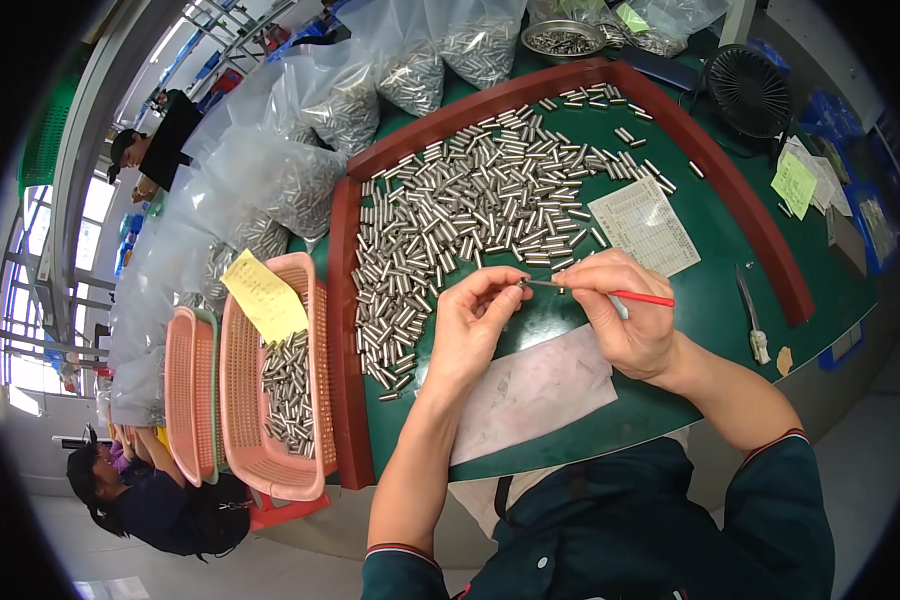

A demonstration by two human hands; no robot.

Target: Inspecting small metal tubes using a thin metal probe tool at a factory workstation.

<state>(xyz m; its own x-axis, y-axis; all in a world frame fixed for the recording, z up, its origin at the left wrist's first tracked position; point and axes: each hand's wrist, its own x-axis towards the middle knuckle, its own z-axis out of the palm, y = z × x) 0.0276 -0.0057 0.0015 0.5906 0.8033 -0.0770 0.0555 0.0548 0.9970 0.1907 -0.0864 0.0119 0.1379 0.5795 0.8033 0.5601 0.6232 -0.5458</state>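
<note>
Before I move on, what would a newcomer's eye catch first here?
The heap of shiny metal cylinders, framed by a red-brown border on the green table. Just below it, the right hand holds a slim red-handled tool, its tip at the left hand. Bulging clear bags crowd the upper left.

On the tabletop [715, 310] I see pins [470, 200] between the rails [345, 300], mostly toward the left edge. The cloth [535, 390] is at the near edge; behind it, to the right, lies the card [647, 228]. Left of the tabletop stands the basket [242, 420], with more pins inside.
</note>
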